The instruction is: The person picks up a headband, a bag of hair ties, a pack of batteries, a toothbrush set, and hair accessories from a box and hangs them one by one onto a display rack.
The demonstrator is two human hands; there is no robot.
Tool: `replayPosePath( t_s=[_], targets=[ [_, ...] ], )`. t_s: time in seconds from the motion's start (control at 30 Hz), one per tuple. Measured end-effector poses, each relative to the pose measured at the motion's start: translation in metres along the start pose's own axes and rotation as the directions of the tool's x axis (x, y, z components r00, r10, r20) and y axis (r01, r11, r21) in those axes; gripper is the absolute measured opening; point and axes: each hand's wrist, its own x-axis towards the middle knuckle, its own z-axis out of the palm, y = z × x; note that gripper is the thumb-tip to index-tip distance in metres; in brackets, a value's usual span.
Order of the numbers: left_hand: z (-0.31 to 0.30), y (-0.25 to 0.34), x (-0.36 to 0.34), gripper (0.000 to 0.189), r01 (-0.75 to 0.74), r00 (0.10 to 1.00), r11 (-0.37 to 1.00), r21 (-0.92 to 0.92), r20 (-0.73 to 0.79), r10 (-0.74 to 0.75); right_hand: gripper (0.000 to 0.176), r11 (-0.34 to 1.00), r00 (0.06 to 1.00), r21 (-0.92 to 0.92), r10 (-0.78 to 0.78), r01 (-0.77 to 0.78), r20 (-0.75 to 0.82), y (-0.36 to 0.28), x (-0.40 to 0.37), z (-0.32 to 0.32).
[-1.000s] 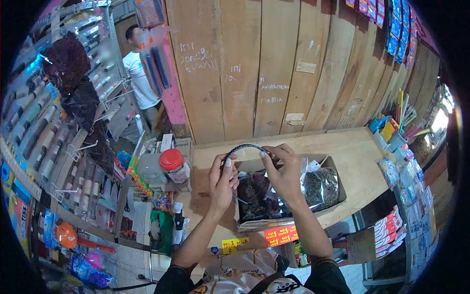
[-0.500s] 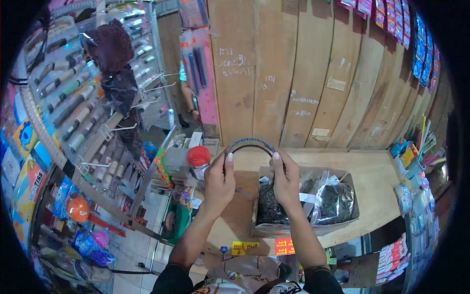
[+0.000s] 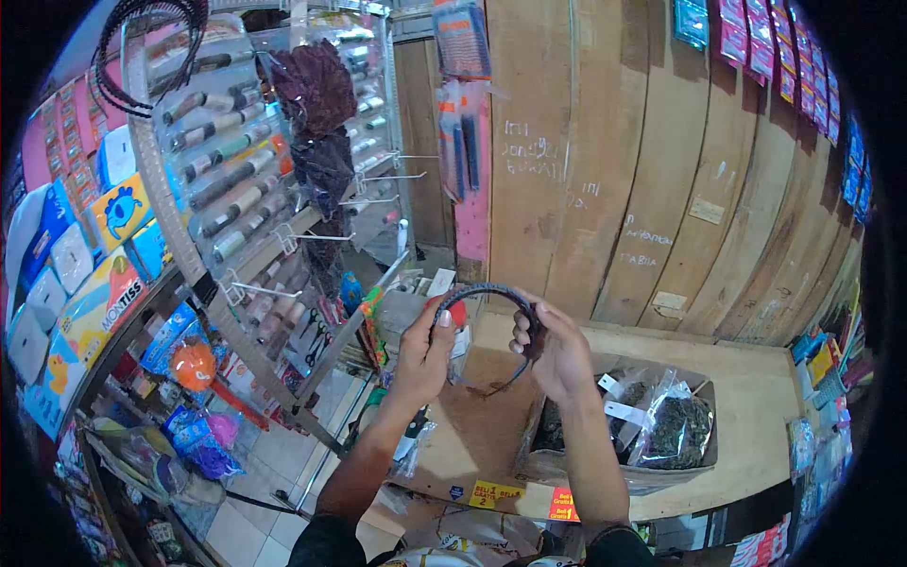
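Dark headbands [image 3: 515, 295], at least two by the look of the band edges, are held up above the wooden counter [image 3: 491, 416]. My left hand [image 3: 427, 352] is closed on the left side, its thumb pressed along the band. My right hand [image 3: 559, 352] grips the right side with curled fingers. The ends of the headbands point downward between my hands. Partly behind my right forearm stands an open cardboard box [image 3: 652, 480], with clear plastic packs of dark items [image 3: 682, 430] inside. A red lid [image 3: 458, 314] shows behind my left hand.
To the left stands a metal rack [image 3: 274, 364] with hooks and rows of packaged tubes. More dark headbands [image 3: 142, 90] hang at its upper left. A plank wall [image 3: 605, 161] rises behind the counter. Colourful sachets [image 3: 746, 42] hang at upper right, above stationery [image 3: 822, 373].
The view has swung left, so the scene sits further right. My right hand has shifted its hold from a thumb pinch on top to curled fingers around the headbands' side.
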Motion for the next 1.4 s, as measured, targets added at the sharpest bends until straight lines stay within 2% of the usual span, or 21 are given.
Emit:
replayPosePath(
  t_s=[0.1,0.2,0.33,0.4,0.47,0.53,0.63,0.7,0.8,0.97,1.1,1.13,1.23,1.27,1.3,1.4],
  targets=[
    [-0.012,0.004,-0.008,0.037,0.016,0.999,0.998,0.063,0.037,-0.018,0.041,0.992,0.990,-0.058,0.113,-0.108,0.090,0.000,0.006,-0.001],
    [-0.020,0.007,-0.014,0.037,0.008,0.998,0.991,0.136,0.057,-0.016,0.039,0.985,0.988,-0.146,0.111,-0.094,0.108,0.007,0.011,0.003],
    [-0.024,0.025,-0.018,0.039,0.036,0.998,0.986,0.160,0.039,-0.043,0.038,0.959,0.995,-0.284,0.040,-0.012,0.095,0.004,0.013,0.020],
    [-0.025,0.029,-0.017,0.038,-0.051,0.997,0.975,0.214,-0.037,0.061,0.037,0.957,0.994,-0.290,0.003,0.030,0.113,0.003,0.015,0.034],
    [-0.025,0.042,-0.015,0.037,-0.008,0.986,0.978,0.210,-0.159,0.043,0.036,0.940,0.983,-0.309,-0.097,0.142,0.159,0.007,0.019,0.043],
    [-0.027,0.048,-0.010,0.037,-0.068,0.960,0.943,0.325,-0.236,0.151,0.034,0.901,0.964,-0.357,-0.189,0.246,0.187,0.011,0.022,0.055],
    [-0.022,0.080,-0.010,0.036,-0.017,0.936,0.913,0.407,-0.315,0.158,0.031,0.811,0.931,-0.457,-0.302,0.365,0.207,0.006,0.022,0.081],
    [-0.023,0.094,-0.007,0.036,-0.152,0.892,0.841,0.519,-0.294,0.343,0.029,0.762,0.910,-0.498,-0.349,0.414,0.222,-0.003,0.023,0.098],
    [-0.032,0.125,-0.005,0.035,-0.160,0.881,0.751,0.640,-0.250,0.401,0.028,0.724,0.861,-0.467,-0.412,0.508,0.299,-0.016,0.025,0.120],
    [-0.057,0.177,0.013,0.031,-0.321,0.718,0.435,0.841,-0.082,0.691,0.023,0.559,0.750,-0.500,-0.504,0.661,0.428,-0.040,0.039,0.152],
    [-0.078,0.223,0.018,0.028,-0.193,0.731,0.255,0.947,-0.034,0.681,0.019,0.460,0.660,-0.477,-0.589,0.748,0.466,-0.049,0.068,0.177],
    [-0.083,0.233,0.021,0.022,-0.211,0.680,0.198,0.957,-0.002,0.733,0.020,0.414,0.628,-0.482,-0.611,0.773,0.482,-0.051,0.074,0.186],
    [-0.091,0.275,0.027,0.017,-0.145,0.653,0.134,0.980,-0.007,0.757,0.019,0.253,0.484,-0.455,-0.708,0.854,0.514,-0.065,0.085,0.226],
    [-0.093,0.288,0.032,0.014,-0.159,0.592,0.093,0.983,0.020,0.806,0.018,0.192,0.431,-0.446,-0.730,0.874,0.531,-0.069,0.093,0.239],
    [-0.097,0.301,0.037,0.014,-0.152,0.567,0.032,0.988,0.061,0.821,0.018,0.128,0.375,-0.436,-0.749,0.891,0.546,-0.075,0.098,0.253],
    [-0.111,0.337,0.056,0.015,-0.137,0.480,-0.113,0.984,0.166,0.861,0.020,0.062,0.302,-0.400,-0.765,0.914,0.569,-0.097,0.109,0.291]
  ],
)
